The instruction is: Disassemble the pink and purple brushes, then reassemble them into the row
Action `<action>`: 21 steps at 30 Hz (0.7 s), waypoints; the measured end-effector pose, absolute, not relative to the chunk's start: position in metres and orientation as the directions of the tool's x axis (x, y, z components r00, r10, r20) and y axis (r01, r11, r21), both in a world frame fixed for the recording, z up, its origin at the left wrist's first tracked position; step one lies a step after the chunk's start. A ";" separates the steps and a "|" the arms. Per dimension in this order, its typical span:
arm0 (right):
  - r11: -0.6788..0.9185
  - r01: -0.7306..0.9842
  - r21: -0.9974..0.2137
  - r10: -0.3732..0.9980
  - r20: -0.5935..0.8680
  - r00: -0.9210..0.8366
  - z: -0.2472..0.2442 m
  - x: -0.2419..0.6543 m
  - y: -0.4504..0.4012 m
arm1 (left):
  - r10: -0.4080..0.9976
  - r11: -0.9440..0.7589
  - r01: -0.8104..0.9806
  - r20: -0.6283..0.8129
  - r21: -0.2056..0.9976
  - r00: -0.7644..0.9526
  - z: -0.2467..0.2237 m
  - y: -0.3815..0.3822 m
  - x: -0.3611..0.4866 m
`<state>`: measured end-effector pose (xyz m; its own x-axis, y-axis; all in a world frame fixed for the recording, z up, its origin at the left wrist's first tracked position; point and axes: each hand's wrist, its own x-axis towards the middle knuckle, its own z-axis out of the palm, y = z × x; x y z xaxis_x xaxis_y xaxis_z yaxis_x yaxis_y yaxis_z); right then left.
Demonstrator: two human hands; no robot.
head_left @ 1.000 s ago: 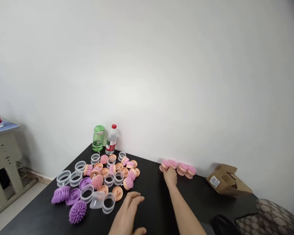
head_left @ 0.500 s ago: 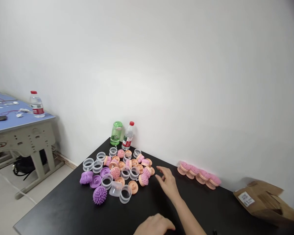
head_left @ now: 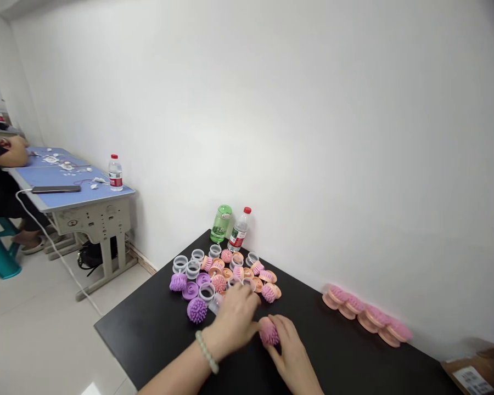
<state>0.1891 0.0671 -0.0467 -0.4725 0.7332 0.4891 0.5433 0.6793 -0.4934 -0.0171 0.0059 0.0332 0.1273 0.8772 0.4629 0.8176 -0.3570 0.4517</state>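
Note:
Between the fingers and thumb of my right hand (head_left: pixel 288 346) is a pink bristle brush head (head_left: pixel 269 332), held just above the black table (head_left: pixel 156 334). My left hand (head_left: pixel 235 315), with a beaded bracelet on its wrist, reaches over the near right part of the parts pile; its fingers are bent down and what they touch is hidden. Around it lie clear rings (head_left: pixel 207 292), orange discs (head_left: pixel 257 283), pink bristle pieces (head_left: pixel 268 292), purple discs (head_left: pixel 190 291) and a purple bristle head (head_left: pixel 197 310).
A row of pink-and-orange brushes (head_left: pixel 370 317) stands along the wall. A green bottle (head_left: pixel 221 224) and a red-capped bottle (head_left: pixel 239 230) are at the back corner. A cardboard box (head_left: pixel 488 368) is at right. A person's arm (head_left: pixel 12 153) rests on the blue table (head_left: pixel 57 178).
The view has turned left, bringing a person into sight. My left hand has moved forward over the pile. My right hand has come back and now holds a pink bristle head.

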 end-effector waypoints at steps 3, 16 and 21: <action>0.450 0.541 -0.710 0.893 0.367 -0.261 -0.056 0.201 0.055 | 0.942 -0.221 0.875 0.327 0.430 0.078 0.041 0.005 -0.042; 0.106 -0.087 -0.991 0.989 0.114 -0.098 -0.035 0.199 0.029 | 0.903 -0.320 0.834 0.411 0.450 0.125 0.031 -0.002 -0.029; 0.135 -0.141 -0.981 0.988 0.145 -0.062 -0.033 0.207 0.025 | 0.911 -0.409 0.492 0.374 0.768 0.174 0.029 -0.006 -0.012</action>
<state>0.2068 0.0250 -0.0329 -0.0618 0.9875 0.1448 -0.1408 0.1350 -0.9808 -0.0115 -0.0060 0.0291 0.1739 0.9112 0.3735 0.4922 -0.4089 0.7684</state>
